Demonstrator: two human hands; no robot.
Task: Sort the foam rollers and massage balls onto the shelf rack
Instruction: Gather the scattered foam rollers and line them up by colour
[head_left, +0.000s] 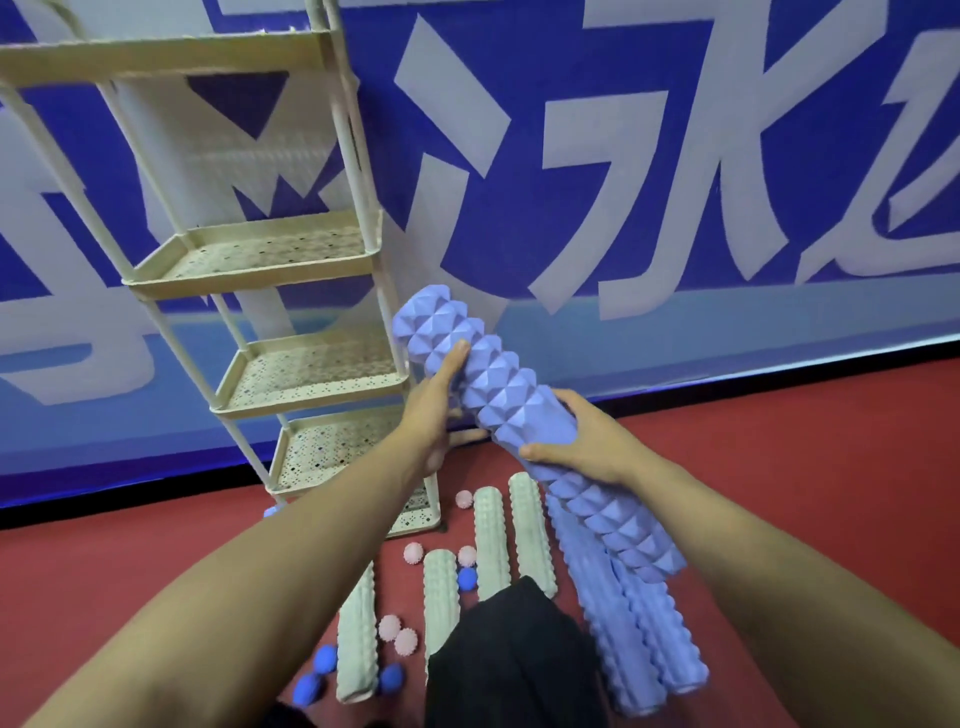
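We hold one long purple foam roller with a diamond-shaped ridged surface (524, 421) in the air with both hands, tilted, its far end up toward 11 o'clock and its near end down toward 5 o'clock. Our left hand (434, 410) lies along its left side with the fingers stretched upward on the foam. Our right hand (582, 441) wraps around the middle of the roller from the right, thumb on top and fingers curled under it.

The far end of the roller is just beside the cream plastic shelf rack with perforated trays (270, 254), which stands at 10 o'clock against the blue wall with large white characters (675, 156).

On the red floor (805, 493) below our arms, at 6 o'clock, lie four pale green ribbed foam rollers (491, 540), almost parallel. More purple ridged rollers (623, 639) lie to their right, partly under the held one. Small pink spiky massage balls (413, 553) and small blue massage balls (325, 660) are scattered between and beside the green rollers. A black cloth (514, 665) covers part of the floor at 6 o'clock.
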